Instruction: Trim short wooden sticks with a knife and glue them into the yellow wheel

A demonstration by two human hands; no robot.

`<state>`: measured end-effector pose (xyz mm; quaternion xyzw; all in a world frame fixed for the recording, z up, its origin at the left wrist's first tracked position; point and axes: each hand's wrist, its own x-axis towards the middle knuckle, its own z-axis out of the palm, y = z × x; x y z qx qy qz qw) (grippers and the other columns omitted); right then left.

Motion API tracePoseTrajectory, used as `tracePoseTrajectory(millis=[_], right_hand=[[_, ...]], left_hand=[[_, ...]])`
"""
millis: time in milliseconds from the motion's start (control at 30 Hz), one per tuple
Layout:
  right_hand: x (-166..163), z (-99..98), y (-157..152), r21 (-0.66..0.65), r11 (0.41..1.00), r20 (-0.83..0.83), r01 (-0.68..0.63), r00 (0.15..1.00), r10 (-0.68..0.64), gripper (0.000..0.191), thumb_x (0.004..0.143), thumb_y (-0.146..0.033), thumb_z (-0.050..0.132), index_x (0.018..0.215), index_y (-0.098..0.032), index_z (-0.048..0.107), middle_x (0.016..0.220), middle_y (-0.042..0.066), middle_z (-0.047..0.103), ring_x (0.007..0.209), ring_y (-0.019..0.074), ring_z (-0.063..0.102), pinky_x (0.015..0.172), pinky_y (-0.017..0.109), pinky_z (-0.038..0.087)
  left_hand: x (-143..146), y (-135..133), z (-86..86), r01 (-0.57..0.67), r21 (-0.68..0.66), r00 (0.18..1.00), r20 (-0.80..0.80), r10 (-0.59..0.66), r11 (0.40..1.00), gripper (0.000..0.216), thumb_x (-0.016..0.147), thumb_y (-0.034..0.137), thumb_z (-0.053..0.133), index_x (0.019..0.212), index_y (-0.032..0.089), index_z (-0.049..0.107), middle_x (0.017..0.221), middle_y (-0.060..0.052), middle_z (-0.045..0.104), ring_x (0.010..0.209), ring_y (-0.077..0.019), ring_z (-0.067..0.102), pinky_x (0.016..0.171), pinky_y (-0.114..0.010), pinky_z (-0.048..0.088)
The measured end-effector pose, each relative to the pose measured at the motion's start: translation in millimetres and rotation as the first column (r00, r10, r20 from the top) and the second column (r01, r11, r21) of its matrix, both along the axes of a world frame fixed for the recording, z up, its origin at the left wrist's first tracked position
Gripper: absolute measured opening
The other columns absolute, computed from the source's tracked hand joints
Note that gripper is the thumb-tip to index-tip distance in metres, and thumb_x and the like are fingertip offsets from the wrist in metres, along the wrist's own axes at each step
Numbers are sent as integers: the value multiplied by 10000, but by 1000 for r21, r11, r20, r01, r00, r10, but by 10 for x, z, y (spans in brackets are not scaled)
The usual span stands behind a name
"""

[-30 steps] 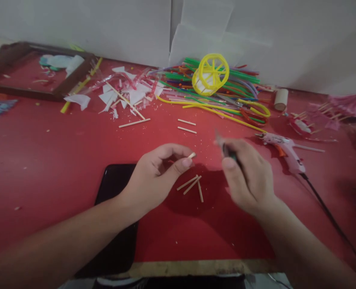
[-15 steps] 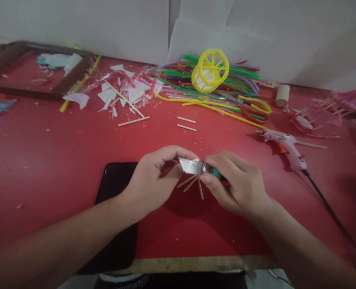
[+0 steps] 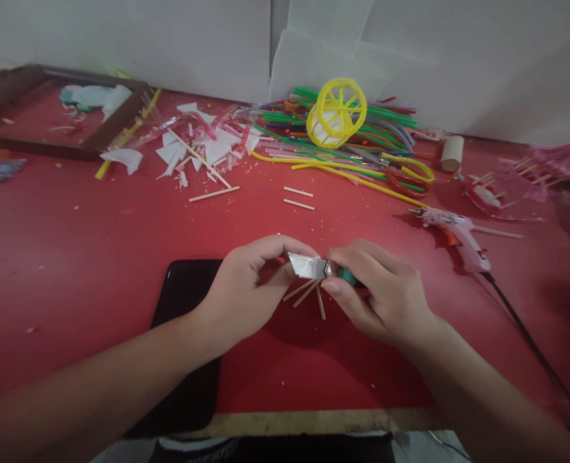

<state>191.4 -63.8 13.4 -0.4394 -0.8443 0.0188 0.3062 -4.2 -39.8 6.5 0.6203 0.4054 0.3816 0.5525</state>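
My right hand point(image 3: 378, 289) is closed around the green handle of a utility knife point(image 3: 308, 265). Its broad blade points left, in front of my left fingertips. My left hand point(image 3: 250, 289) is closed, thumb and forefinger pinching a thin wooden stick that the blade mostly hides. Below the blade, several short cut sticks point(image 3: 321, 302) fan out on the red table point(image 3: 285, 360). Two more short sticks point(image 3: 299, 204) lie beyond my hands, roughly parallel.
A black tablet-like slab point(image 3: 188, 399) lies under my left forearm. To the right rests a pink glue gun point(image 3: 458, 235) with its cord. Behind are paper scraps point(image 3: 217, 149), pipe cleaners point(image 3: 391, 119), a yellow wheel-shaped craft piece point(image 3: 341, 112), scissors point(image 3: 410, 170) and a brown frame point(image 3: 34, 145).
The knife and my right hand have shifted very slightly to the right. The pale stick end at my left fingertips shows less now. Everything else stays where it was.
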Motion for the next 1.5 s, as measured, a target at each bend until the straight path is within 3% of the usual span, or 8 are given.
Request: tracePoseTrajectory(millis=[867, 1167, 1500], right_hand=[[-9, -12, -3, -44, 998, -38, -40, 999, 39, 265, 970, -377, 461, 912, -162, 604, 725, 20, 610, 633, 116, 539, 575, 229, 411], [-8, -5, -9, -73, 997, -46, -39, 998, 35, 259, 967, -379, 473, 914, -167, 611, 724, 13, 614, 629, 105, 536, 567, 220, 414], [8, 32, -32, -73, 995, -85, -75, 994, 68, 222, 946, -368, 521, 906, -173, 620, 697, 1, 596, 612, 100, 507, 554, 224, 393]], left_hand=[[25, 10, 50, 39, -142, 998, 48, -33, 989, 141, 760, 103, 663, 869, 191, 685, 776, 5, 697, 662, -115, 622, 621, -217, 481], [11, 10, 35, 30, -77, 1000, 1, -30, 997, 146, 754, 96, 650, 863, 186, 689, 758, -9, 696, 648, -131, 621, 593, -227, 479], [-4, 22, 98, 82, 150, 995, -68, -72, 985, 173, 793, 15, 603, 762, 173, 666, 681, 27, 628, 637, -87, 558, 604, -188, 422]])
